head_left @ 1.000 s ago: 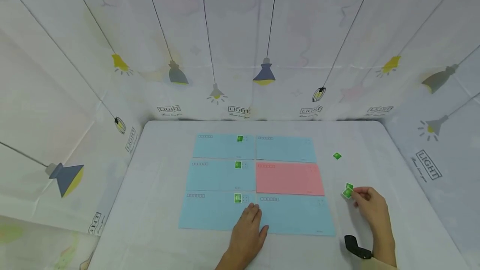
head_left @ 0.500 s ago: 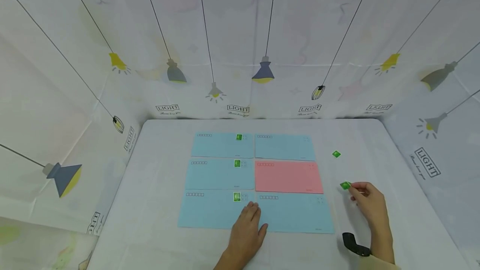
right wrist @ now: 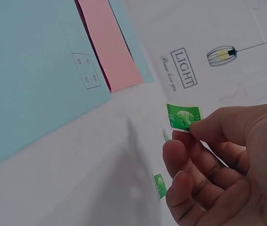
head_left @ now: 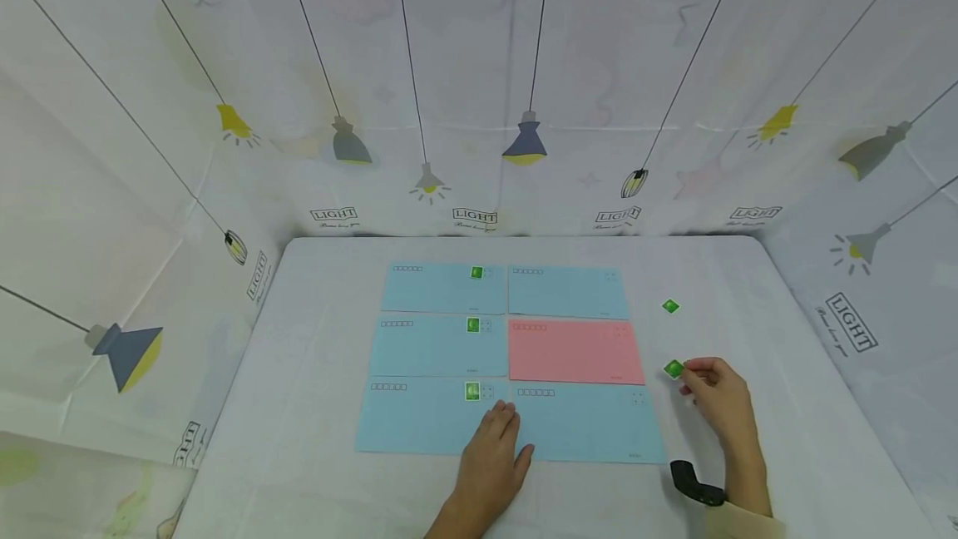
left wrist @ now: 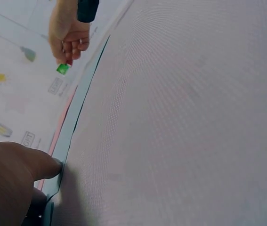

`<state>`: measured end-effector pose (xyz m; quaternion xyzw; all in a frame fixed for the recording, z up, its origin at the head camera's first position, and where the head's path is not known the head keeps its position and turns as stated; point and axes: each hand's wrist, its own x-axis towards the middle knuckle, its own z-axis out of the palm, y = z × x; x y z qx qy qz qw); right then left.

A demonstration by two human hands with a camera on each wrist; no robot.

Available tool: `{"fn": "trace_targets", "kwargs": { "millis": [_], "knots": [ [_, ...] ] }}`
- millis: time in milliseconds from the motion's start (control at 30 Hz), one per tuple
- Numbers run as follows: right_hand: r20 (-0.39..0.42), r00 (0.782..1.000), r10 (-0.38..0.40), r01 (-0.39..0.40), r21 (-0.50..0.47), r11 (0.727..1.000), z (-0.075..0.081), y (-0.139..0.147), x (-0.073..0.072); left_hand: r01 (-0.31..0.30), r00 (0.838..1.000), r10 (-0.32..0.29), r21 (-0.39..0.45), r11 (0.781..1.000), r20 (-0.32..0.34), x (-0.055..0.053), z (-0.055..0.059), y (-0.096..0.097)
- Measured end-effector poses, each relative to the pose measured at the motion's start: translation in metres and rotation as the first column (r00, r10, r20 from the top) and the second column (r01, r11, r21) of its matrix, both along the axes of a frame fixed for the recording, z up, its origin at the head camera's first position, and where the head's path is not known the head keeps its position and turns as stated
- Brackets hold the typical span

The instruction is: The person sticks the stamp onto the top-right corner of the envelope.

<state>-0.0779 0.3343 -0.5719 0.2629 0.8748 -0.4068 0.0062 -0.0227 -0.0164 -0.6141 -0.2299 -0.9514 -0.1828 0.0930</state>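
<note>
My right hand (head_left: 720, 399) pinches a green postage stamp (head_left: 674, 369) between thumb and index finger, raised over the table right of the envelopes. In the right wrist view, the held stamp (right wrist: 184, 117) shows a pale round print, and another green stamp (right wrist: 160, 186) lies below the fingers. My left hand (head_left: 494, 464) rests with straight fingers where the two front blue envelopes meet. Those are the front left envelope (head_left: 412, 427), with a green stamp (head_left: 472, 391) near its upper right corner, and the front right envelope (head_left: 584, 431), which bears only printed marks there.
Behind these lie a stamped blue envelope (head_left: 427, 352), a pink envelope (head_left: 576, 356), another stamped blue envelope (head_left: 427, 289) and a plain blue one (head_left: 561, 294). A loose green stamp (head_left: 670, 306) lies on the white table (head_left: 299, 472). Lamp-printed cloth (head_left: 479, 65) encloses the table.
My right hand has lifted the stamp away from another one near it and carried it slightly left, toward the envelopes. The left hand has stayed in place.
</note>
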Motion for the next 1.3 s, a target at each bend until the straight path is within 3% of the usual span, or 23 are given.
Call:
{"fn": "trace_targets", "kwargs": {
  "millis": [500, 767, 1300],
  "knots": [
    [-0.054, 0.995, 0.089, -0.091, -0.035, 0.995, -0.008, -0.015, -0.004, 0.003, 0.999, -0.003, 0.015, 1.0, -0.049, 0.001, -0.002, -0.001],
    [-0.059, 0.988, 0.14, -0.14, 0.001, 0.99, -0.006, -0.023, -0.005, 0.004, 0.999, -0.003, 0.021, 1.0, -0.048, 0.001, -0.002, -0.001],
    [-0.006, 0.945, 0.326, -0.324, 0.094, 0.941, -0.009, -0.031, -0.006, 0.006, 0.999, -0.004, 0.037, 0.999, -0.049, 0.0, -0.001, -0.002]
  ]
}}
